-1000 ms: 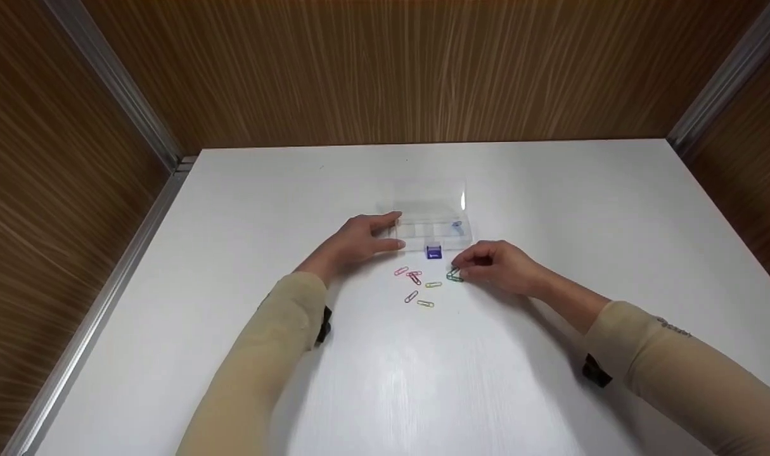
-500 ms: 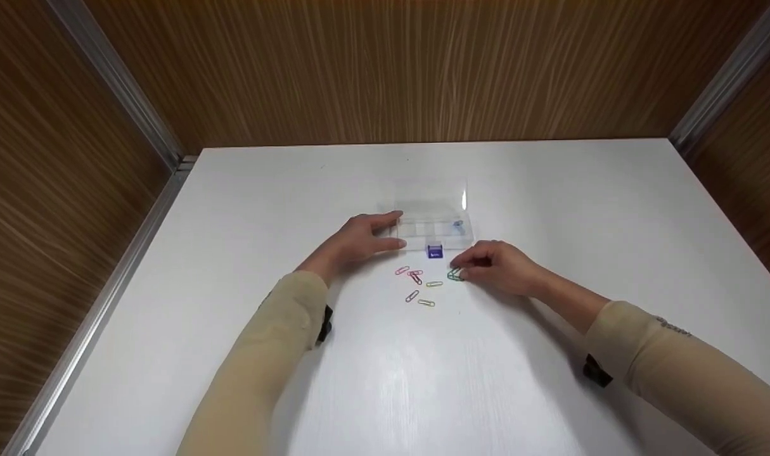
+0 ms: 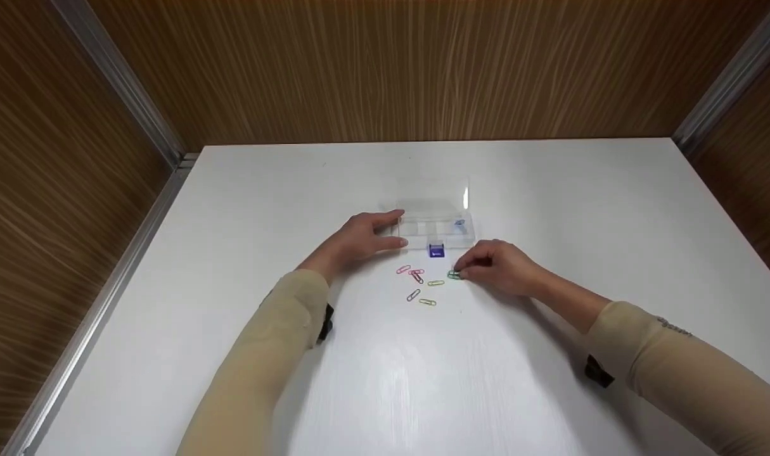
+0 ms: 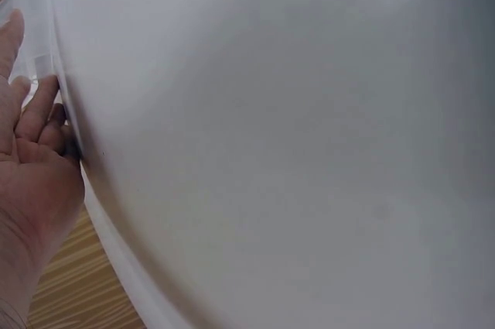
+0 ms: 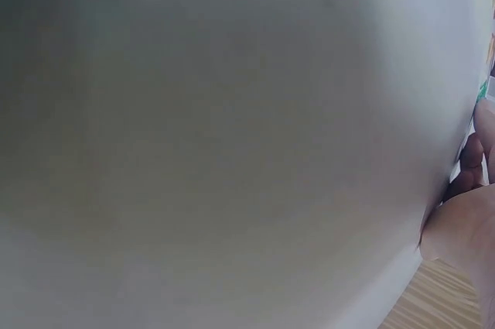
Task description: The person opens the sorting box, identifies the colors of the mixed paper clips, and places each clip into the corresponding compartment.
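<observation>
A small clear plastic box (image 3: 436, 227) with its lid up and a blue clasp (image 3: 436, 251) lies mid-table. My left hand (image 3: 362, 239) holds its left end between thumb and forefinger; in the left wrist view the left hand (image 4: 31, 166) shows at the frame's left edge. My right hand (image 3: 495, 266) lies just right of the clasp, its curled fingertips pinching a green paper clip (image 3: 453, 274) on the table. The right wrist view catches only the right hand (image 5: 472, 213) and a bit of the green clip (image 5: 482, 90). A small blue item (image 3: 459, 223) sits in the box's right compartment.
Loose paper clips lie in front of the box: pink (image 3: 403, 269), red (image 3: 416, 276), yellow-green (image 3: 435, 283), a dark one (image 3: 413, 295) and a yellow one (image 3: 427, 302). The white table (image 3: 549, 190) is walled by wood panels at the back and on both sides.
My right fingertips have drawn in over the green clip, which shows less than before. The left hand and the box have stayed where they were.
</observation>
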